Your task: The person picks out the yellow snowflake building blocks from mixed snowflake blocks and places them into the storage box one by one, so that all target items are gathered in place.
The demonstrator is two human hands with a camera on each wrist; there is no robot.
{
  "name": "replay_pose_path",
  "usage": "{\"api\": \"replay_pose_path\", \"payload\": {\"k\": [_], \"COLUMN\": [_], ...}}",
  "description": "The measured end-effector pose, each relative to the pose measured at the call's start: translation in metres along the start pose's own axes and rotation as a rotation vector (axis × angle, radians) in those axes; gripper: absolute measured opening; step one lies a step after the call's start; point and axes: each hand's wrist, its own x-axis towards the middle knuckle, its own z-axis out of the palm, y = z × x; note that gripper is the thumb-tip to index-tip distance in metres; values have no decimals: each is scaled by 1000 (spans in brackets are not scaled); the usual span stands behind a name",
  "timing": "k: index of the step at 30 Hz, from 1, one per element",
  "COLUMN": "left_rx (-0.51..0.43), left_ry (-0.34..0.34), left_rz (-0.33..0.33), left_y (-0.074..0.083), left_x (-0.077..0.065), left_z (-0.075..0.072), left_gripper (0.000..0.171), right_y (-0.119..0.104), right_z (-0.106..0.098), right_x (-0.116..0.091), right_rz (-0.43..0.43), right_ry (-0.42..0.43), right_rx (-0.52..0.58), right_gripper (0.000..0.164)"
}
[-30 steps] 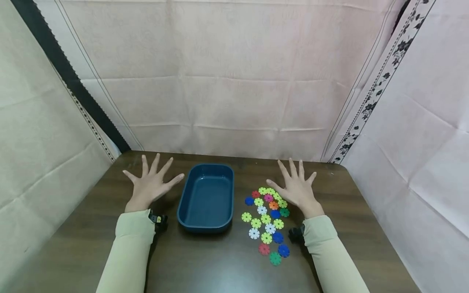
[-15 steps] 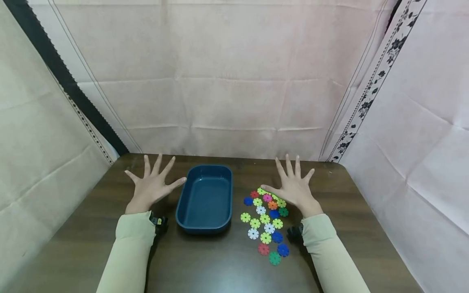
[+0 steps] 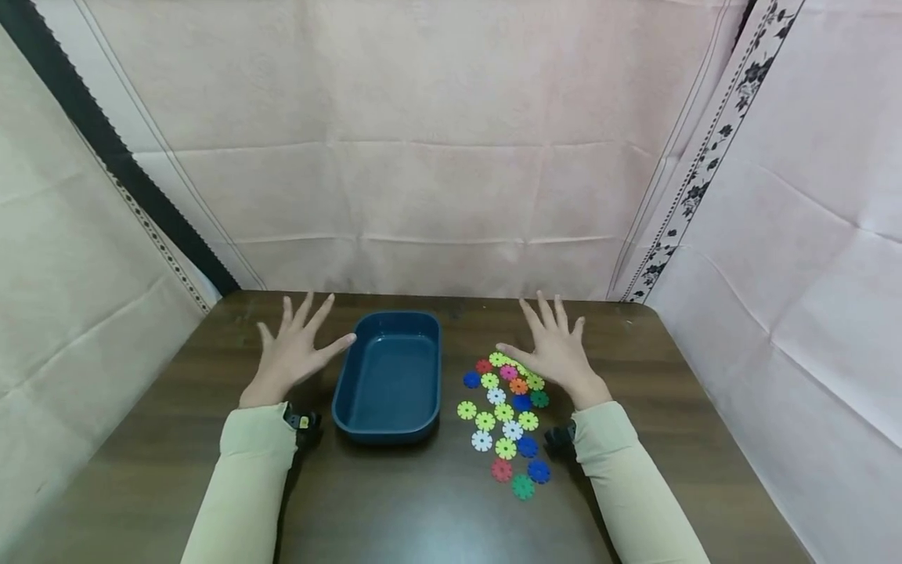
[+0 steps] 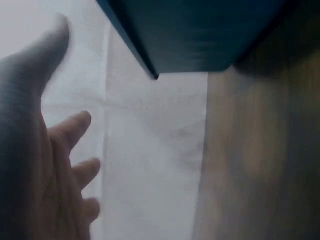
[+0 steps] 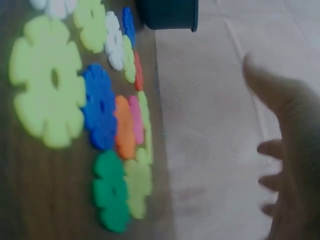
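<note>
Blue tray (image 3: pixel 387 384) in all views, flower discs (image 5: pixel 97 122) only head and right wrist

Bright head view, pale glare on the surface (image 3: pixel 423 521), shadow beneath the tray (image 3: pixel 386 435), dim, blurry left wrist view

The tray (image 3: pixel 391 384) is plain dark blue. Right of the tray, each disc is one solid colour: yellow-green discs (image 3: pixel 505 448), white discs (image 3: pixel 482 440), blue discs (image 3: pixel 539 471), red discs (image 3: pixel 502 471), green discs (image 3: pixel 523 486), a pink disc (image 3: pixel 508 373) and an orange disc (image 3: pixel 517 385). Beneath the tray, the table (image 3: pixel 395 509) shows streaky brown wood grain. Behind the tray, the back cloth (image 3: pixel 423 196) is pinkish white; far right of it, a white border (image 3: pixel 726 129) carries black flowers; far left, a band (image 3: pixel 120 157) is black. Either side of the tray, the left sleeve (image 3: pixel 243 486) and right sleeve (image 3: pixel 634 478) are pale green.
</note>
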Motion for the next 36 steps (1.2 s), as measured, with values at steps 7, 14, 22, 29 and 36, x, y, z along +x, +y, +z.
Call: {"api": "replay_pose_path", "payload": {"k": [7, 14, 22, 29, 36], "left_rx": [-674, -999, -1204, -1311, -1321], "left_ry": [-254, -267, -181, -178, -217], "left_rz": [-142, -172, -119, -42, 20], "left_y": [7, 20, 14, 19, 17], "left_x": [5, 0, 1, -3, -5], "left_z": [32, 42, 65, 70, 68], "left_gripper": [77, 61, 62, 65, 69], "right_y": [37, 46, 45, 42, -18], "right_z": [33, 47, 50, 47, 2], "right_x": [-1, -4, -2, -4, 33], "right_rz": [44, 5, 15, 134, 98], "right_ry": [-64, -100, -85, -65, 1], "right_rx": [445, 403, 398, 561, 712], "right_gripper": [47, 34, 25, 24, 27]}}
